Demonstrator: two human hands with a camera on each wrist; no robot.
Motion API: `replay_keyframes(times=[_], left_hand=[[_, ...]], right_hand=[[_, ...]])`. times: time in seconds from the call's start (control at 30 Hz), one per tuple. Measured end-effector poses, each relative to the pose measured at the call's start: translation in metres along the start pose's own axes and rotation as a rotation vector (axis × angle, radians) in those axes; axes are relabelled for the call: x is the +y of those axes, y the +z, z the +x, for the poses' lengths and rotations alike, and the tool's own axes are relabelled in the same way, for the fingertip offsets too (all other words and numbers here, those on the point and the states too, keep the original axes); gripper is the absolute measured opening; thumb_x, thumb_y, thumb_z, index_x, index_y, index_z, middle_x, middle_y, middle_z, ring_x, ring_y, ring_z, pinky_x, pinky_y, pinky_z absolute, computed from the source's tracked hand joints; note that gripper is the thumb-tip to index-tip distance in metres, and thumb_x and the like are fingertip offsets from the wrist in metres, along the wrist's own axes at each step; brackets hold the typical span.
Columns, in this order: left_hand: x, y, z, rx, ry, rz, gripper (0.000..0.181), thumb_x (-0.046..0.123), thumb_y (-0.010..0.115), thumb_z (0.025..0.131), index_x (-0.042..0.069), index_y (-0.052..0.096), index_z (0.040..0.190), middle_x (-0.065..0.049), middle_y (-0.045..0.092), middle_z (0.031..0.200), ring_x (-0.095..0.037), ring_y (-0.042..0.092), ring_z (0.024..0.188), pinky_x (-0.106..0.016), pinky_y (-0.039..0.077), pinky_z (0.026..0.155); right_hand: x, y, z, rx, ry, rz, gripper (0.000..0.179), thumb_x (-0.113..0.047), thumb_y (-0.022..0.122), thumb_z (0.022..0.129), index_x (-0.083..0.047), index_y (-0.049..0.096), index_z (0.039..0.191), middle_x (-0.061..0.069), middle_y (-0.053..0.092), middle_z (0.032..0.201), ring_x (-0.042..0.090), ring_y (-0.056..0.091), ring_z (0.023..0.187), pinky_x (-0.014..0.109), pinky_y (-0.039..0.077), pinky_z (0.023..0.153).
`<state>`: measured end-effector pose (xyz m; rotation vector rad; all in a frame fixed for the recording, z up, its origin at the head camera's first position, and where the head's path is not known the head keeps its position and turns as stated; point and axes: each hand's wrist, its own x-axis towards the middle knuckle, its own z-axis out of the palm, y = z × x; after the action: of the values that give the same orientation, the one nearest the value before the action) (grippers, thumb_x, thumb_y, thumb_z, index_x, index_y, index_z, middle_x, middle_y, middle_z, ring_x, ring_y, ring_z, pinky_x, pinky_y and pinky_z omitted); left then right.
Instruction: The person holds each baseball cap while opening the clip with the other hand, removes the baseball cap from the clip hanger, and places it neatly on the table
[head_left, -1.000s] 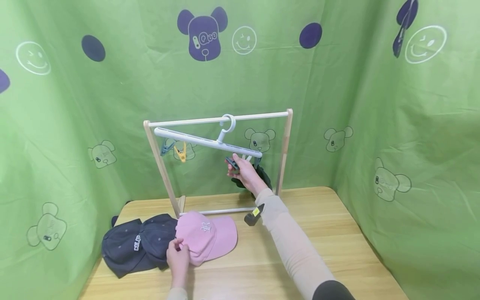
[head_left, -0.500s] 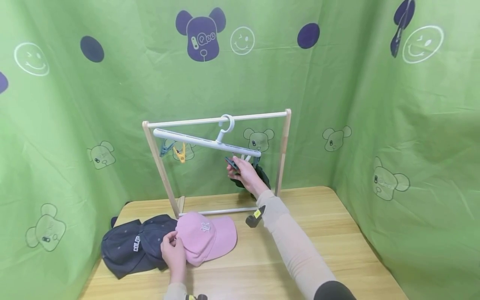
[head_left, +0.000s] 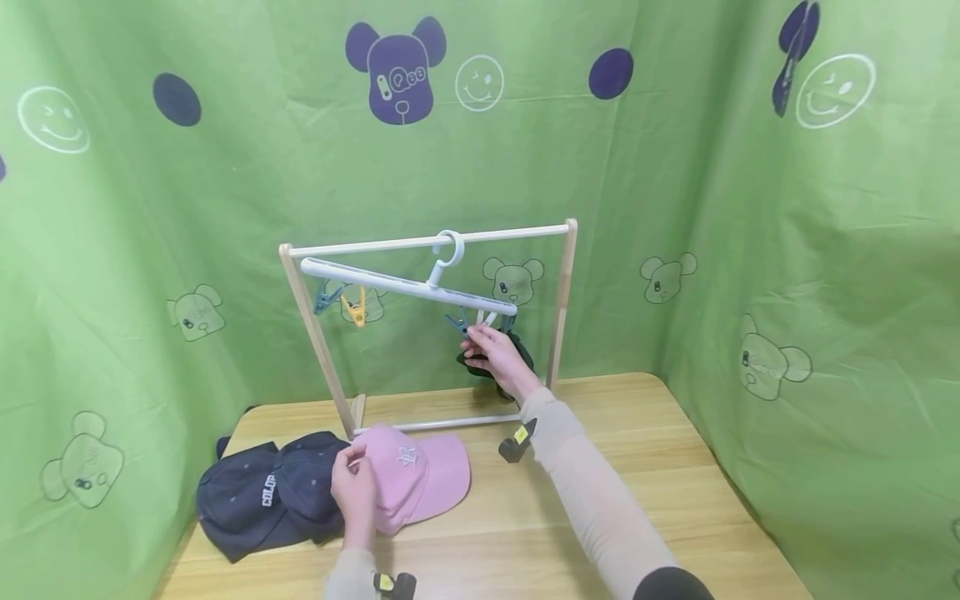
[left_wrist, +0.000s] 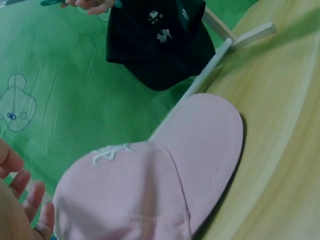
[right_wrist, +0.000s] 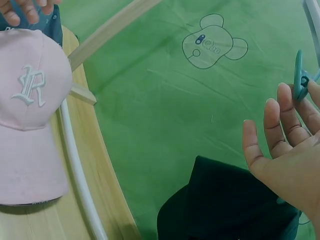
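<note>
My right hand (head_left: 504,360) is raised below the right end of a white hanger (head_left: 401,283). Its thumb and index finger pinch the lower end of a blue clothespin (right_wrist: 300,77); the other fingers are spread. Behind that hand hangs a black cap (left_wrist: 159,42) with a small white logo, partly hidden in the head view. My left hand (head_left: 354,492), its fingers loosely bent and holding nothing, is at the back of a pink cap (head_left: 397,471) lying on the table. Dark navy caps (head_left: 243,492) with white lettering lie just left of it.
The hanger hooks over the top bar of a wooden rack (head_left: 311,325). A blue clothespin (head_left: 326,297) and a yellow clothespin (head_left: 354,308) hang at its left end. Green printed curtain (head_left: 225,167) encloses the wooden table (head_left: 630,467) at the back and sides.
My right hand has slid down slightly along the blue clothespin, which now shows above the fingers. The left hand shifted left, then back right and up, beside the pink cap.
</note>
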<state>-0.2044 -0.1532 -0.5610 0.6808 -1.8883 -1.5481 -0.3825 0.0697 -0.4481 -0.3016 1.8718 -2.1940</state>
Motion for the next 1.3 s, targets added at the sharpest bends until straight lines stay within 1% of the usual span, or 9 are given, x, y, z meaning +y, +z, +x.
replay_keyframes(times=[0.1,0.17,0.3,0.4,0.53,0.67,0.83,1.03,1.3], left_hand=[[0.005,0.005,0.001,-0.022,0.004,-0.005,0.022,-0.004,0.051,0.085,-0.001,0.065,0.102,-0.019,0.068,0.105,-0.01,0.057,0.081,-0.014,0.043,0.072],[0.009,0.008,0.002,-0.041,0.002,-0.003,0.023,-0.004,0.05,0.086,0.0,0.065,0.103,-0.019,0.067,0.106,-0.012,0.058,0.084,-0.016,0.043,0.074],[0.014,0.014,0.001,-0.096,-0.006,-0.016,0.025,-0.003,0.048,0.088,0.0,0.064,0.106,-0.019,0.066,0.11,-0.021,0.059,0.091,-0.024,0.044,0.078],[0.016,0.02,0.0,-0.124,-0.018,-0.008,0.024,0.0,0.05,0.088,0.002,0.065,0.107,-0.017,0.066,0.11,-0.021,0.059,0.09,-0.026,0.044,0.078],[0.018,0.029,-0.001,-0.167,-0.029,-0.037,0.022,0.0,0.052,0.088,0.001,0.065,0.106,-0.015,0.064,0.11,-0.017,0.058,0.088,-0.024,0.045,0.077],[0.022,0.037,-0.001,-0.216,-0.002,-0.052,0.02,-0.003,0.052,0.089,-0.002,0.064,0.105,-0.019,0.065,0.109,-0.022,0.06,0.091,-0.023,0.047,0.076],[0.03,0.049,0.0,-0.285,0.016,-0.026,0.02,0.0,0.055,0.091,-0.002,0.065,0.107,-0.019,0.066,0.111,-0.028,0.062,0.098,-0.03,0.051,0.084],[0.043,0.063,0.001,-0.362,0.043,-0.013,0.023,0.001,0.055,0.09,0.001,0.064,0.111,-0.018,0.065,0.115,-0.029,0.061,0.102,-0.04,0.053,0.088],[0.06,0.079,0.004,-0.427,0.115,-0.008,0.025,-0.001,0.056,0.089,-0.002,0.062,0.113,-0.018,0.065,0.114,-0.031,0.062,0.103,-0.044,0.053,0.091]], right_hand=[[0.003,-0.003,-0.001,0.001,0.0,-0.015,0.039,-0.02,0.051,0.101,0.005,0.048,0.131,-0.006,0.062,0.084,0.009,0.058,0.079,0.035,0.054,0.088],[0.004,-0.006,-0.002,0.005,0.001,-0.015,0.04,-0.018,0.053,0.1,0.005,0.049,0.133,-0.006,0.062,0.085,0.009,0.059,0.08,0.033,0.055,0.088],[0.006,-0.015,-0.005,0.01,-0.005,-0.02,0.038,-0.016,0.056,0.098,0.003,0.052,0.131,-0.005,0.063,0.087,0.009,0.059,0.079,0.029,0.056,0.083],[0.007,-0.022,-0.008,0.008,-0.022,-0.028,0.037,-0.015,0.057,0.098,0.003,0.053,0.131,-0.003,0.063,0.09,0.008,0.06,0.079,0.029,0.056,0.083],[0.007,-0.031,-0.011,-0.006,-0.047,-0.016,0.038,-0.015,0.057,0.098,0.004,0.052,0.131,-0.002,0.064,0.093,0.009,0.062,0.081,0.026,0.057,0.079],[0.006,-0.041,-0.012,-0.008,-0.065,0.008,0.039,-0.015,0.058,0.097,0.005,0.052,0.13,0.0,0.066,0.095,0.01,0.064,0.082,0.022,0.056,0.073],[0.001,-0.054,-0.012,0.04,-0.076,0.059,0.03,-0.011,0.058,0.097,0.005,0.054,0.123,0.004,0.068,0.094,0.011,0.066,0.078,0.022,0.056,0.07],[-0.007,-0.065,-0.014,0.082,-0.088,0.089,0.019,-0.007,0.056,0.097,-0.002,0.054,0.115,0.003,0.068,0.093,0.01,0.065,0.078,0.025,0.056,0.076],[-0.013,-0.074,-0.016,0.121,-0.109,0.082,0.03,-0.007,0.058,0.095,0.002,0.049,0.122,-0.001,0.065,0.094,0.01,0.062,0.084,0.026,0.056,0.084]])
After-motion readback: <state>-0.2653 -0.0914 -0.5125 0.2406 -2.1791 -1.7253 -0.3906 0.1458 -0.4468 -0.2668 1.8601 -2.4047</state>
